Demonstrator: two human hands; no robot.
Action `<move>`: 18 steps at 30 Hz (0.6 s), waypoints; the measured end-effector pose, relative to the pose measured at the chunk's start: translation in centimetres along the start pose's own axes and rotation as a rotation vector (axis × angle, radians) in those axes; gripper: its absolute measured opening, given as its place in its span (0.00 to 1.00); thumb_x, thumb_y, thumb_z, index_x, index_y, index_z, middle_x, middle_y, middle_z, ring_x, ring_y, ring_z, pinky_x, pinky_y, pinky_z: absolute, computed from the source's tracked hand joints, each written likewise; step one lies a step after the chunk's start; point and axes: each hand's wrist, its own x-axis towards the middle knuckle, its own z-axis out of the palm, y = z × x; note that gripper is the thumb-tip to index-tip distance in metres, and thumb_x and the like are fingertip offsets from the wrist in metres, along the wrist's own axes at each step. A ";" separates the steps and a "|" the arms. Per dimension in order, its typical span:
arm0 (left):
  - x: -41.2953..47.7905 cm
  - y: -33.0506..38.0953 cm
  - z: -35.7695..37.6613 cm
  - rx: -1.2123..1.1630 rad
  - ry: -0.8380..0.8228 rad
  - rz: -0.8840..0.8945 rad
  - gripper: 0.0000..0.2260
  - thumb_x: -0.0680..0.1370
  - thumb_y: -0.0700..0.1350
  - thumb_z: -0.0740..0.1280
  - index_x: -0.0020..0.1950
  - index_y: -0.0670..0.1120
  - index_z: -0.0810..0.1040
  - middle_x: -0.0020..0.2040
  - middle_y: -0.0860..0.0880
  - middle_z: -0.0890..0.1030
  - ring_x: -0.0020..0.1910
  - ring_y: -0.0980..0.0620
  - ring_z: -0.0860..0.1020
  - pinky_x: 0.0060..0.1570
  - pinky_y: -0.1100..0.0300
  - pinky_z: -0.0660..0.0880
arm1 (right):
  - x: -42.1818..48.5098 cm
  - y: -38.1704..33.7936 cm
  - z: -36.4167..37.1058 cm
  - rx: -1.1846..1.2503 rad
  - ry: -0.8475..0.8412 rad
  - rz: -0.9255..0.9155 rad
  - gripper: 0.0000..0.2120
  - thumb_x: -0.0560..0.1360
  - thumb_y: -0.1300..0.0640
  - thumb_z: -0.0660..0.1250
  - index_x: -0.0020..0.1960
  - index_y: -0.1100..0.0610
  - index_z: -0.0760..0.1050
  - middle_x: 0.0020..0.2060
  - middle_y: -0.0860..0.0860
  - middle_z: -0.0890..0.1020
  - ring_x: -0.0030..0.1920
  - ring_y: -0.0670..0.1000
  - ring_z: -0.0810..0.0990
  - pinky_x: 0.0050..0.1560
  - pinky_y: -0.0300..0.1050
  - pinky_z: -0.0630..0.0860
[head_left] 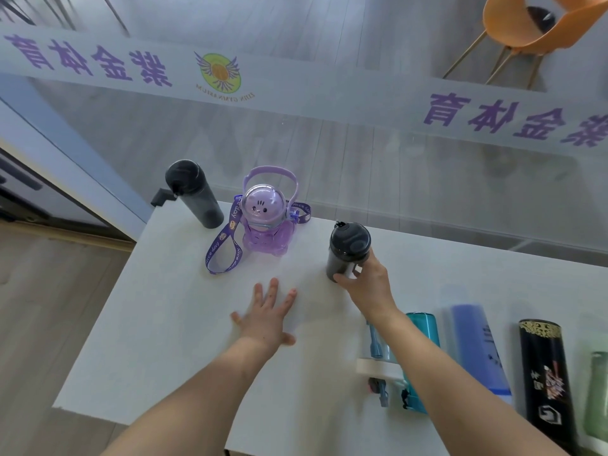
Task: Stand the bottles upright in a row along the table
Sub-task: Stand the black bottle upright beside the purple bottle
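Three bottles stand upright near the far edge of the white table (171,340): a tall dark grey bottle (194,194) at the left, a purple bear-shaped bottle (265,222) with a handle and strap in the middle, and a black shaker bottle (347,251) to the right. My right hand (368,281) grips the shaker bottle low on its side. My left hand (268,315) lies flat on the table with fingers spread, holding nothing. Several bottles lie on their sides at the near right: a teal bottle (424,327), a blue bottle (478,347), a black printed bottle (546,373) and a green bottle (597,396).
A glass wall with purple lettering (329,103) runs right behind the table's far edge. The table's left edge drops to a wooden floor (49,307). An orange chair (533,24) stands beyond the glass. My right forearm crosses over the teal bottle.
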 end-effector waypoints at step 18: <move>-0.5 0.3 -0.6 -0.015 -0.021 0.003 0.48 0.75 0.62 0.73 0.79 0.69 0.37 0.80 0.56 0.28 0.80 0.45 0.31 0.66 0.23 0.59 | 4.4 -2.6 3.9 0.017 0.137 0.047 0.30 0.65 0.55 0.82 0.51 0.51 0.61 0.52 0.48 0.75 0.49 0.50 0.75 0.46 0.44 0.69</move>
